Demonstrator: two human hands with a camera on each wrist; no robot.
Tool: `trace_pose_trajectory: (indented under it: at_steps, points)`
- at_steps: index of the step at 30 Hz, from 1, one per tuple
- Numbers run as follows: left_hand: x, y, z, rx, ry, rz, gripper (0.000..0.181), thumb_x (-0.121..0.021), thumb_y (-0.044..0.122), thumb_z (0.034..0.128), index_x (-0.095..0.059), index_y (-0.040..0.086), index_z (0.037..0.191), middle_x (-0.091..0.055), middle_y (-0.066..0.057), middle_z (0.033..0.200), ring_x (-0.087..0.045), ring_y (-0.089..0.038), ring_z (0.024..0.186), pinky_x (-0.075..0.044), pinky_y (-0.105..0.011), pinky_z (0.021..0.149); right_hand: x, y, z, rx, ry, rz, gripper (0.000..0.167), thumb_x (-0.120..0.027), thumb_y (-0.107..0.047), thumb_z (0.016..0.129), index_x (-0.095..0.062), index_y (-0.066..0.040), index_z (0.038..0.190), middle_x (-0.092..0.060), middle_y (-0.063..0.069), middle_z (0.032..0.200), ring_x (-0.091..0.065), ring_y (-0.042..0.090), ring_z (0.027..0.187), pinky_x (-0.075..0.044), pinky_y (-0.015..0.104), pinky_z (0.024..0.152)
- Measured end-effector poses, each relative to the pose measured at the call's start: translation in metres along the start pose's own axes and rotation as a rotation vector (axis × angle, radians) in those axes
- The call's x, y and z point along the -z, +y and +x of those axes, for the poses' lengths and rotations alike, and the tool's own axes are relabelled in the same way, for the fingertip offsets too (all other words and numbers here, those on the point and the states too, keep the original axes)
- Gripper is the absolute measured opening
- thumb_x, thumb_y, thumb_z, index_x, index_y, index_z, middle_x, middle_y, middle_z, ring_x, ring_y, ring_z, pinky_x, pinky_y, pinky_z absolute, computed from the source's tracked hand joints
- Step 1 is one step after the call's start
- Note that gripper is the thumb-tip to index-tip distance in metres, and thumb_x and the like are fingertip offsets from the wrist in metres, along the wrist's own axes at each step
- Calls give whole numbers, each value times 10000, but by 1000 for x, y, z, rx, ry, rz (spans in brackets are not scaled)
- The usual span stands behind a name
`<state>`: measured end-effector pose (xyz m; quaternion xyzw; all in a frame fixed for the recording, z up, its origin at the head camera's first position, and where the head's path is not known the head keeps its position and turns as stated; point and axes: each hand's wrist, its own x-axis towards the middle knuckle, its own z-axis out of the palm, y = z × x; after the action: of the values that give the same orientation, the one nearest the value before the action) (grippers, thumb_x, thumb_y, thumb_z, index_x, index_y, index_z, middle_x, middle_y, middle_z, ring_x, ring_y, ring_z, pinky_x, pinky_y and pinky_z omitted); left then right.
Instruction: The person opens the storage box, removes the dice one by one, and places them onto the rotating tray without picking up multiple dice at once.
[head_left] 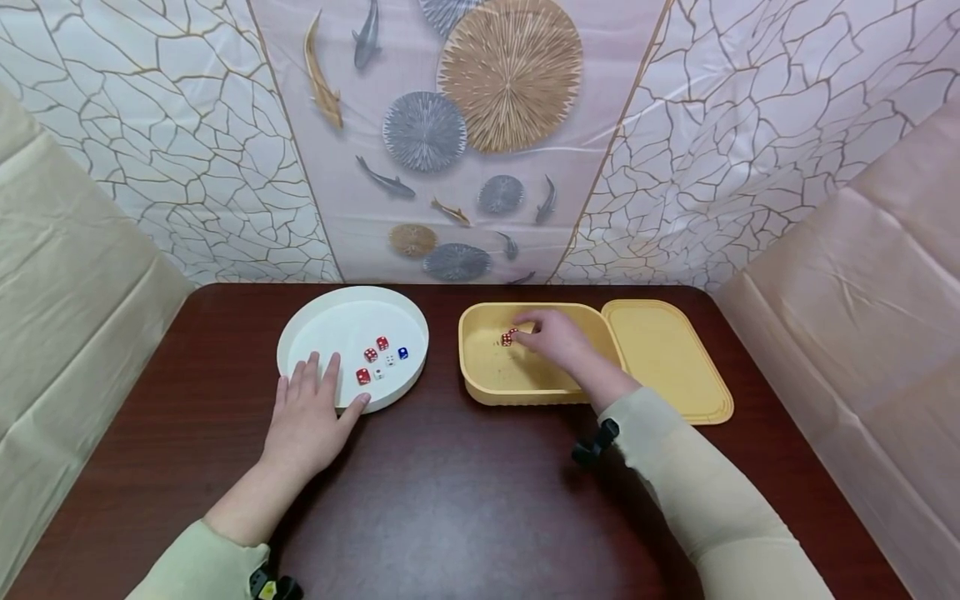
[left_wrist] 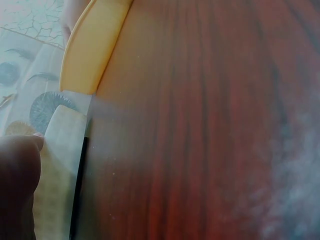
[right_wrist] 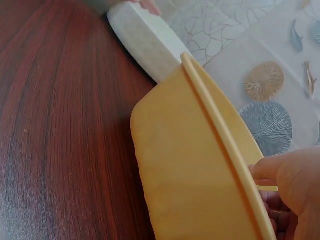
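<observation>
In the head view my left hand (head_left: 309, 417) lies over the near-left rim of a round white tray (head_left: 318, 312), fingers extended inward and thumb at the near edge. Several dice lie in the tray: three red, such as one red die (head_left: 363, 377), two white, such as one white die (head_left: 390, 361), and a blue die (head_left: 402, 353). My right hand (head_left: 553, 337) reaches into a yellow box (head_left: 480, 389), thumb and forefinger apart around two red dice (head_left: 506, 340). In the right wrist view the box wall hides the dice.
A yellow lid (head_left: 667, 358) lies to the right of the box, against its side. The dark wooden table (head_left: 450, 500) extends in front of both containers. Behind it hangs a patterned cloth (head_left: 480, 192), and pale cloth panels stand at both sides.
</observation>
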<state>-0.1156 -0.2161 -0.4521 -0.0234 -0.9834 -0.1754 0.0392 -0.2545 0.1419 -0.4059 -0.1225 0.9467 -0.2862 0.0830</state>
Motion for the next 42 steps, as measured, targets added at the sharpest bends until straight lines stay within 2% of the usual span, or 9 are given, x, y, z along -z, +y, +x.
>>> trace_pose_trajectory:
  at_steps: [2, 4, 7, 10, 16, 26, 38, 42]
  points:
    - [0, 0, 0, 2, 0, -1, 805, -469, 540, 997, -222, 25, 1565, -156, -316, 1578, -114, -499, 1453, -35, -622, 1168, -1, 1, 2, 2, -6, -22, 363, -695, -255, 934, -676, -106, 1264, -705, 73, 1004, -632, 207, 830, -509, 369, 750]
    - [0, 0, 0, 4, 1, 0, 803, -470, 540, 997, -223, 27, 1564, -158, -314, 1578, -118, -497, 1453, -38, -620, 1168, -3, 3, 4, 11, -17, -56, 367, -690, -258, 934, -674, -107, 1267, -705, 84, 1119, -651, 244, 948, -512, 413, 853]
    - [-1, -1, 0, 5, 3, 0, 804, -471, 540, 997, -224, 27, 1564, -159, -313, 1578, -119, -496, 1453, -39, -619, 1168, -8, 4, 9, 6, -24, -134, 377, -690, -290, 930, -673, -138, 1275, -663, 63, 1275, -613, 272, 1142, -454, 451, 1004]
    - [-1, -1, 0, 3, 3, 2, 810, -459, 554, 997, -223, 27, 1565, -159, -315, 1577, -119, -496, 1454, -42, -622, 1167, -12, 4, 12, -1, -35, -189, 390, -690, -297, 926, -664, -157, 1289, -634, 51, 1328, -564, 280, 1238, -408, 457, 1064]
    - [-2, 0, 1, 5, -4, -2, 817, -453, 562, 996, -216, 28, 1567, -155, -317, 1578, -112, -494, 1456, -38, -621, 1168, -16, 0, 16, 1, -49, -265, 374, -683, -256, 917, -670, -162, 1278, -636, 59, 1320, -552, 290, 1246, -421, 452, 1043]
    - [0, 1, 0, 5, -1, 1, 809, -485, 536, 993, -223, 26, 1565, -162, -317, 1576, -113, -491, 1457, -36, -618, 1169, -17, -9, 14, 55, -64, -384, 271, -637, -198, 923, -717, -141, 1176, -684, 69, 1215, -601, 277, 1161, -461, 415, 990]
    - [-1, 0, -1, 3, 8, 0, 805, -474, 538, 997, -224, 24, 1564, -167, -321, 1572, -124, -497, 1452, -45, -623, 1167, -20, -7, 16, 30, -62, -359, 296, -658, -239, 930, -707, -170, 1213, -654, 77, 1277, -574, 281, 1212, -447, 432, 1011]
    - [-2, -1, 0, 1, 10, 0, 809, -472, 545, 995, -227, 24, 1564, -167, -319, 1574, -121, -495, 1454, -45, -622, 1167, -18, -9, 16, -5, -55, -300, 327, -670, -282, 931, -696, -180, 1241, -640, 74, 1306, -564, 286, 1227, -447, 453, 1006]
